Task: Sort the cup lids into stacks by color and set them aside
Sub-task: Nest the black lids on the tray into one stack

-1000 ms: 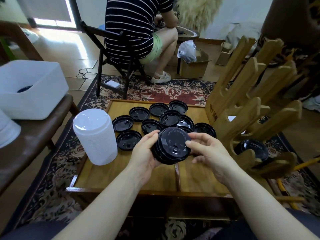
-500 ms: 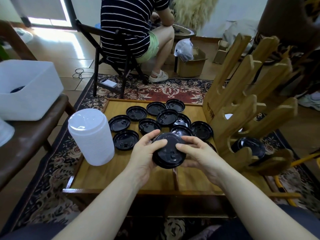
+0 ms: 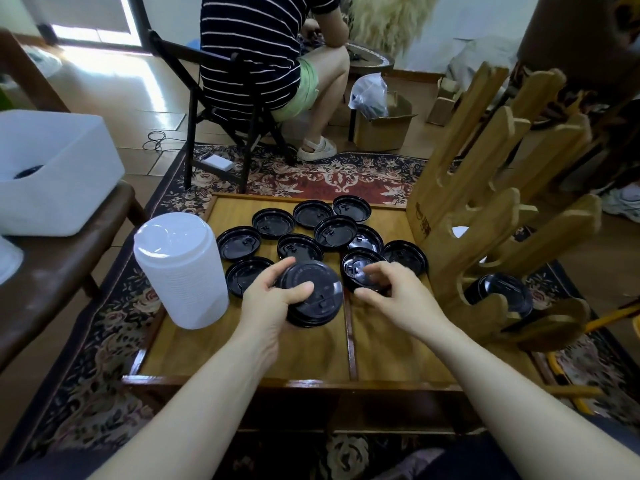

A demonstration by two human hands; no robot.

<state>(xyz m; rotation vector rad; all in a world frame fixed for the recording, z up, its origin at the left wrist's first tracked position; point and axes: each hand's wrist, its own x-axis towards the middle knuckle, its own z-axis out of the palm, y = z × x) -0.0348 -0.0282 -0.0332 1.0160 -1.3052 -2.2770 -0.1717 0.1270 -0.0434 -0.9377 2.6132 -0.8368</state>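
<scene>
Gripping black lid stack [image 3: 313, 294] in left hand [image 3: 268, 301]; right hand [image 3: 398, 294] released, hovering over loose black lid [image 3: 360, 266]; white bin [image 3: 52, 171] containing dark item [image 3: 29, 172].

Bare forearms, no sleeves, dark trousers at the knees

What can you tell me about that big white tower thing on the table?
The white stack of lids is a tall column of thin, milky plastic cup lids nested tightly together, so its side looks finely ribbed. The top lid is round, smooth and a little shiny. It stands upright, leaning slightly, on the left part of the wooden table, beside the loose black lids. Neither hand touches it; the left hand is just to its right, holding black lids.
</scene>
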